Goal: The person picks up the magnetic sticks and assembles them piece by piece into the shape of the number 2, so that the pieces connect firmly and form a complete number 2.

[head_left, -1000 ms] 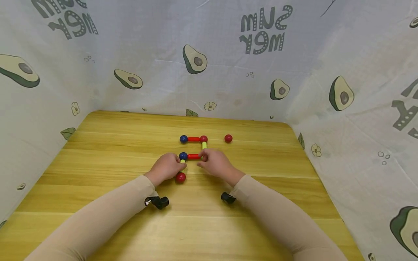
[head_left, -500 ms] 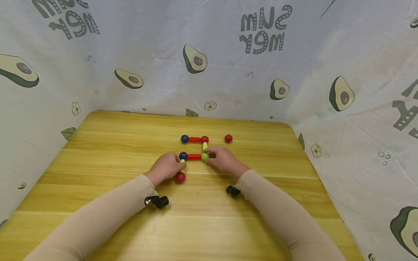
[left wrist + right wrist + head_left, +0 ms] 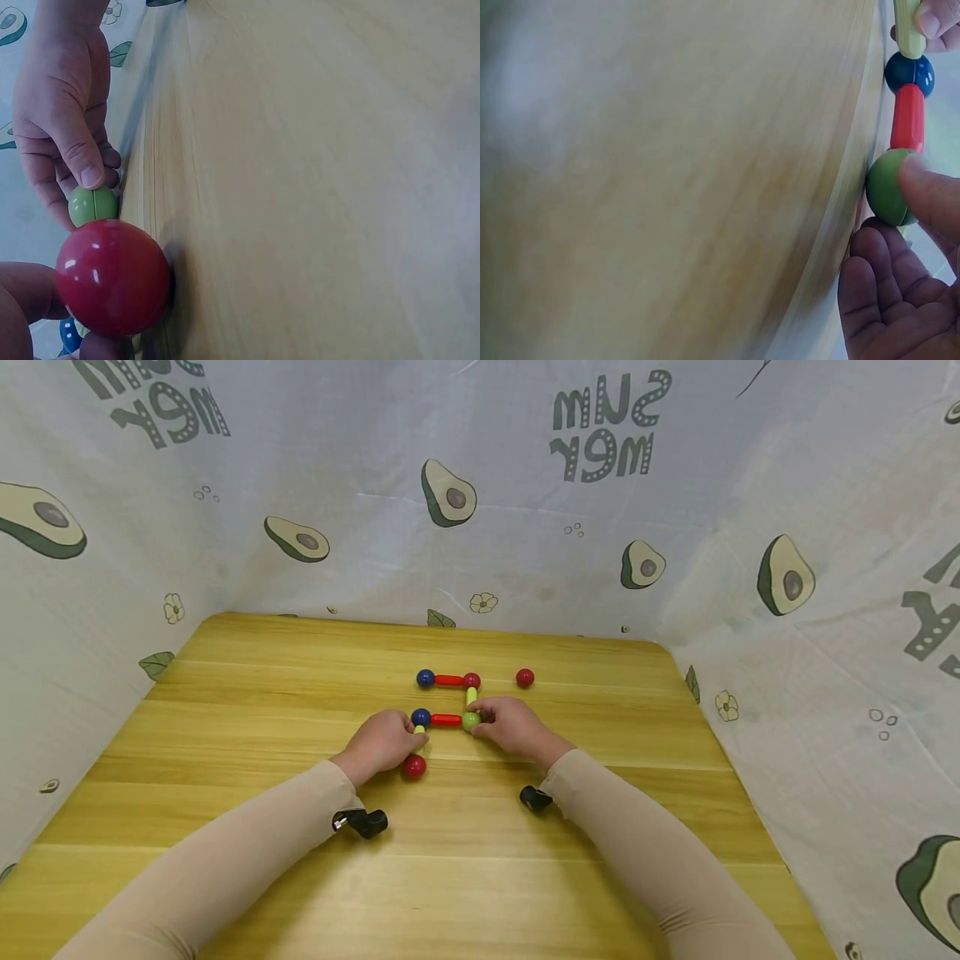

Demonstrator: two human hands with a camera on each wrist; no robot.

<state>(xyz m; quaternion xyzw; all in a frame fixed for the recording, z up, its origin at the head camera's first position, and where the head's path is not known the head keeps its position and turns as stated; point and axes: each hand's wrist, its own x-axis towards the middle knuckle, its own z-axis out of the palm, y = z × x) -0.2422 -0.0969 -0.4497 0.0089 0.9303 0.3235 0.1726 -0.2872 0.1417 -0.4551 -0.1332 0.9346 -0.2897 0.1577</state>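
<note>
In the head view, rods and balls join into one zigzag chain on the table. My left hand (image 3: 382, 742) pinches the near yellow-green rod (image 3: 909, 26), which links a red ball (image 3: 112, 277) to a blue ball (image 3: 421, 717). From that blue ball a red rod (image 3: 447, 720) runs right to a green ball (image 3: 889, 187). My right hand (image 3: 513, 727) holds this green ball between thumb and fingers. Beyond it, another yellow-green rod (image 3: 471, 695) leads to a far red ball (image 3: 472, 680), then a red rod (image 3: 449, 680) and a far blue ball (image 3: 425, 677).
A loose red ball (image 3: 525, 677) lies right of the chain. The wooden table (image 3: 262, 693) is enclosed by a white printed cloth (image 3: 525, 552) at the back and sides. Small black cameras (image 3: 367, 823) sit under both wrists.
My right hand has shifted slightly right, bringing the green ball into sight in its fingers. The far part of the chain has slid a little right. The left hand stays put.
</note>
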